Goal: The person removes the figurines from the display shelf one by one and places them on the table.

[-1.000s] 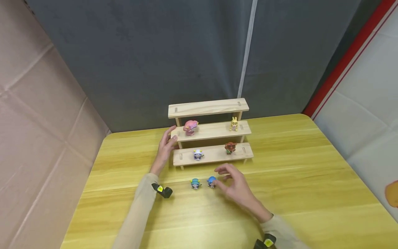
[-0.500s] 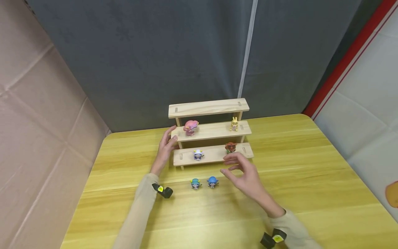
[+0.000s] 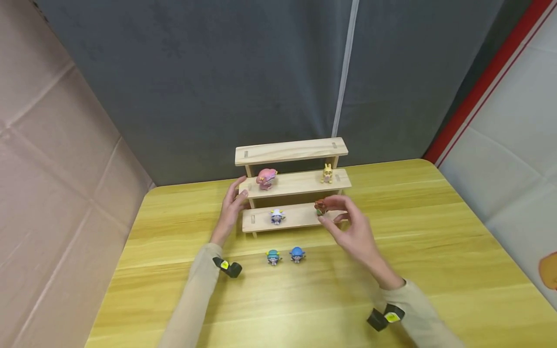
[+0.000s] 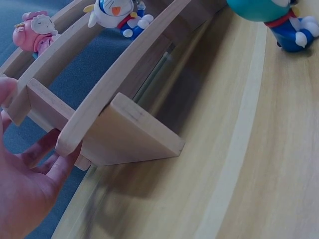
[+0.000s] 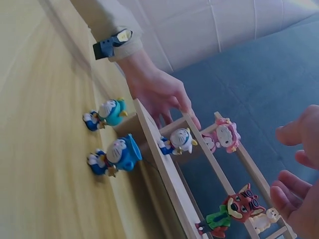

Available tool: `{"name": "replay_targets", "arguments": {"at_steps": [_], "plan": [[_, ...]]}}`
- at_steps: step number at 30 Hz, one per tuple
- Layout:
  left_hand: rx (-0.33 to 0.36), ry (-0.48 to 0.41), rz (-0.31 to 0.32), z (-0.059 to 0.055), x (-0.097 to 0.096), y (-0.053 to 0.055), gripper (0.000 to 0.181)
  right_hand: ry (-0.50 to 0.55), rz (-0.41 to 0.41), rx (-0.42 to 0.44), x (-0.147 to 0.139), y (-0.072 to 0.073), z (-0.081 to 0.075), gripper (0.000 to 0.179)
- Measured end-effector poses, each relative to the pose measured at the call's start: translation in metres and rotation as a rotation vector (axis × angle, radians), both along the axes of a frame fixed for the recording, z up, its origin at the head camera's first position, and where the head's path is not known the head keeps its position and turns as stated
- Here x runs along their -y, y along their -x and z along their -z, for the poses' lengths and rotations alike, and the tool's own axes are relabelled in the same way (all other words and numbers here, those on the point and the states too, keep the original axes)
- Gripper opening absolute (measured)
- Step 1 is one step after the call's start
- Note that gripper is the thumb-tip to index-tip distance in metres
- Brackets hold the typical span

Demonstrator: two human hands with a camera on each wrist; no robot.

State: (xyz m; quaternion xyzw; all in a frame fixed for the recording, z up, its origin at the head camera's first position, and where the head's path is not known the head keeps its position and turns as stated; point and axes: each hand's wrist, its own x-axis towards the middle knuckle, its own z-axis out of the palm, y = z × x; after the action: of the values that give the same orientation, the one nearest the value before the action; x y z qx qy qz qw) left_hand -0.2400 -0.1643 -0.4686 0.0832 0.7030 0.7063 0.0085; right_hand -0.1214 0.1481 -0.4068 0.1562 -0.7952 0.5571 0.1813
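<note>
At the left end of a three-tier wooden display stand [image 3: 291,151], my left hand [image 3: 230,208] holds the stand, thumb and fingers around the end of its boards. My right hand [image 3: 350,227] reaches the lowest tier, with thumb and fingers spread on either side of a brown fox figurine [image 3: 320,207]. In the right wrist view the fox figurine [image 5: 234,209] stands on the board in a green top, and the fingertips [image 5: 285,191] are apart from it. A white-hatted figurine [image 3: 276,216] shares that tier. A pink figurine [image 3: 266,179] and a yellow rabbit figurine [image 3: 327,174] stand one tier up.
In front of the stand, a teal-hatted figurine [image 3: 273,257] and a blue-hatted figurine [image 3: 297,254] stand side by side on the wooden table [image 3: 174,270]. A grey curtain [image 3: 217,87] hangs behind the stand, with pale fabric walls [image 3: 56,169] at the sides.
My right hand has left the blue-hatted figurine on the table and moved up and right to the fox figurine. The left hand stays on the stand.
</note>
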Motion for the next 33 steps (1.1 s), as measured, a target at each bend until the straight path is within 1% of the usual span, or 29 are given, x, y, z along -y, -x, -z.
{"name": "replay_targets", "arguments": {"at_steps": [4, 9, 16, 21, 24, 26, 27, 30, 31, 33], "plan": [[-0.003, -0.002, -0.003, 0.001, 0.001, 0.000, 0.051, -0.023, 0.068, 0.011, -0.002, 0.005, -0.003, 0.046], [-0.006, -0.008, -0.009, 0.001, 0.001, 0.001, 0.050, -0.025, 0.108, 0.009, -0.004, 0.016, -0.004, 0.048], [0.000, -0.002, -0.006, 0.001, 0.001, -0.001, 0.051, -0.016, 0.123, 0.023, -0.008, 0.029, -0.002, 0.045], [-0.008, 0.013, -0.012, 0.000, 0.000, -0.002, 0.050, 0.014, 0.134, 0.037, -0.011, 0.038, -0.001, 0.046], [-0.013, 0.010, -0.004, 0.000, 0.001, -0.002, 0.050, 0.023, 0.135, 0.049, -0.010, 0.044, 0.000, 0.048], [-0.001, 0.003, 0.009, -0.008, 0.000, -0.007, 0.051, 0.028, 0.134, 0.063, -0.008, 0.044, -0.006, 0.048], [0.005, -0.001, 0.015, -0.012, -0.001, -0.009, 0.052, 0.031, 0.132, 0.065, -0.007, 0.046, -0.005, 0.049], [0.021, -0.009, 0.024, -0.015, -0.001, -0.009, 0.053, 0.030, 0.123, 0.065, -0.007, 0.053, -0.005, 0.049], [0.023, -0.006, 0.025, -0.015, -0.001, -0.009, 0.053, 0.025, 0.123, 0.067, -0.007, 0.055, -0.005, 0.049], [0.013, -0.003, 0.022, -0.007, 0.000, -0.004, 0.053, 0.009, 0.125, 0.057, -0.009, 0.064, 0.002, 0.049]]}}
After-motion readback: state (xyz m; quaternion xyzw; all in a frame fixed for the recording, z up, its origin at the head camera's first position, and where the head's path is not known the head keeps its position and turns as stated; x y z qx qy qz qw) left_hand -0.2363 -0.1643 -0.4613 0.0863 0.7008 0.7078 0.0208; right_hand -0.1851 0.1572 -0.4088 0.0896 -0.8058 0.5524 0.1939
